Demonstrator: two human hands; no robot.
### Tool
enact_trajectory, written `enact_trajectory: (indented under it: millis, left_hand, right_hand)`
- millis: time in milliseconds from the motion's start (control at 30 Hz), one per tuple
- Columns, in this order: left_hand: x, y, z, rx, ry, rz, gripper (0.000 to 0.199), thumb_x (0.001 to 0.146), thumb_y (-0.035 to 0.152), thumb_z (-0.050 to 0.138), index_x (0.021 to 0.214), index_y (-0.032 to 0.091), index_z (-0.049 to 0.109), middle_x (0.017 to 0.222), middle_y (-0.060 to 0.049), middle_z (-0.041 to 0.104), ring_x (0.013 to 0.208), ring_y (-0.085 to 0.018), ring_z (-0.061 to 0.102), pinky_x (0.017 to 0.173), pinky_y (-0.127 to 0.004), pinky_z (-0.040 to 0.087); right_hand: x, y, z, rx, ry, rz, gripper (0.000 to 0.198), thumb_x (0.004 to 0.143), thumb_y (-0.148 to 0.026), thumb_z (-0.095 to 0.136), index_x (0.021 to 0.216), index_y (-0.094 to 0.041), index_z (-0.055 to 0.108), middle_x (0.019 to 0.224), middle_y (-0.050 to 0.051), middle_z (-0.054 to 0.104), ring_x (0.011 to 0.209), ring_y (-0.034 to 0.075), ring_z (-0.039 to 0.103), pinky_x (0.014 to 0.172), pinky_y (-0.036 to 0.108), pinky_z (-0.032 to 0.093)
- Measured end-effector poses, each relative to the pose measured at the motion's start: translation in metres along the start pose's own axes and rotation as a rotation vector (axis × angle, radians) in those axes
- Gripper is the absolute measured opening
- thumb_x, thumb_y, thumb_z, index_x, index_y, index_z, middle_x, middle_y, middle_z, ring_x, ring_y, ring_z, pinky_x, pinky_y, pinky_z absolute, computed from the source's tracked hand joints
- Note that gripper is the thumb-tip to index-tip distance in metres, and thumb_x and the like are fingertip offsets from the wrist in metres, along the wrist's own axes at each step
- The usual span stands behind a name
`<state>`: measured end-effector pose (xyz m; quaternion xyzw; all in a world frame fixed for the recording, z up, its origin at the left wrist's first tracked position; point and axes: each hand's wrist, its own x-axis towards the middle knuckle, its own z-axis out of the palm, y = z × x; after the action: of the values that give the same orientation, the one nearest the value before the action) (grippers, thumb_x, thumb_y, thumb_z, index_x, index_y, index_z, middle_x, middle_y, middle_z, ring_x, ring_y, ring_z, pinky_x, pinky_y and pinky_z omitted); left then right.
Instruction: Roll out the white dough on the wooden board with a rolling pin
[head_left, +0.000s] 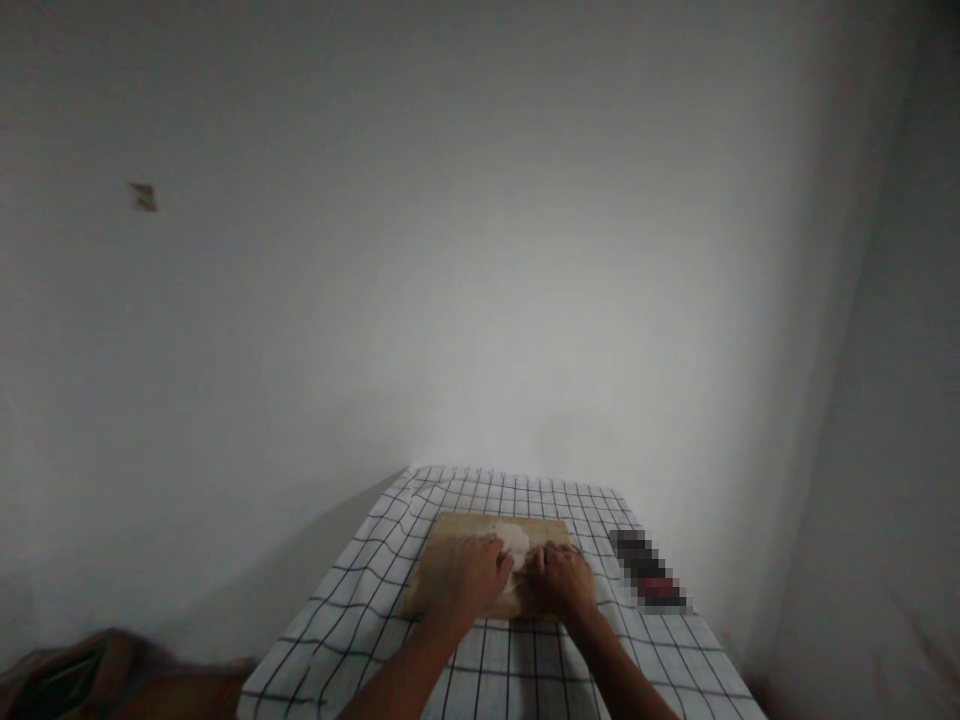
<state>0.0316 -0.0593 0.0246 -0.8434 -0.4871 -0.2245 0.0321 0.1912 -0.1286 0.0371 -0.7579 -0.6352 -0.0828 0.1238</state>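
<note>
Dough (514, 541), pale, soft, on wooden board (450, 560).

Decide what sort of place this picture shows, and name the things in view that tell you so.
Probably a home kitchen corner or similar food-preparation spot. Both hands, left hand and right hand, press a pale lump of dough on a wooden board, which lies on a checked tablecloth against plain white walls.

You see a checked cloth (480, 660) over the table, a pixelated dark object (646, 572) at its right edge, and a bare white wall (450, 250).
</note>
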Motion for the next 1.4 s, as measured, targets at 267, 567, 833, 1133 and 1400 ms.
enact_trajectory:
  millis: [267, 567, 833, 1133, 1400]
  left_hand:
    - [-0.014, 0.000, 0.003, -0.045, 0.015, -0.011, 0.040, 0.098, 0.040, 0.041, 0.116, 0.023, 0.072, 0.125, -0.010, 0.070, 0.116, -0.028, 0.061, 0.101, -0.044, 0.042]
    - [-0.018, -0.009, 0.022, -0.050, 0.093, 0.057, 0.040, 0.099, 0.036, 0.041, 0.125, 0.025, 0.069, 0.136, -0.008, 0.066, 0.127, -0.029, 0.057, 0.111, -0.050, 0.040]
    - [-0.010, -0.010, 0.027, -0.059, 0.120, 0.082, 0.037, 0.100, 0.034, 0.040, 0.120, 0.024, 0.070, 0.131, -0.007, 0.068, 0.124, -0.027, 0.058, 0.111, -0.047, 0.039]
    - [0.010, -0.006, 0.019, -0.024, 0.032, 0.070, 0.037, 0.100, 0.034, 0.037, 0.110, 0.021, 0.071, 0.116, -0.014, 0.072, 0.108, -0.027, 0.064, 0.097, -0.046, 0.046]
    - [0.029, -0.009, 0.017, 0.013, 0.013, 0.108, 0.043, 0.103, 0.035, 0.031, 0.109, 0.018, 0.071, 0.102, -0.016, 0.071, 0.099, -0.028, 0.065, 0.089, -0.043, 0.046]
  right_hand:
    - [-0.011, -0.011, 0.008, -0.075, 0.034, -0.108, 0.033, 0.101, -0.022, 0.039, 0.120, -0.022, 0.066, 0.118, 0.016, 0.069, 0.111, 0.033, 0.062, 0.102, 0.071, 0.028]
    - [-0.010, -0.012, 0.021, -0.025, 0.135, -0.162, 0.034, 0.101, -0.022, 0.037, 0.117, -0.026, 0.066, 0.123, 0.014, 0.068, 0.114, 0.033, 0.061, 0.101, 0.065, 0.031]
    - [0.008, -0.016, 0.036, -0.018, 0.087, -0.072, 0.036, 0.102, -0.027, 0.036, 0.121, -0.024, 0.067, 0.130, 0.016, 0.065, 0.121, 0.033, 0.058, 0.102, 0.063, 0.031]
    - [0.020, -0.009, 0.026, 0.000, 0.092, -0.153, 0.036, 0.102, -0.023, 0.034, 0.109, -0.020, 0.069, 0.124, 0.014, 0.068, 0.120, 0.026, 0.061, 0.092, 0.040, 0.046]
    - [0.043, -0.003, 0.028, 0.064, 0.044, -0.118, 0.040, 0.104, -0.028, 0.030, 0.108, -0.021, 0.069, 0.124, 0.012, 0.068, 0.116, 0.024, 0.062, 0.094, 0.036, 0.044]
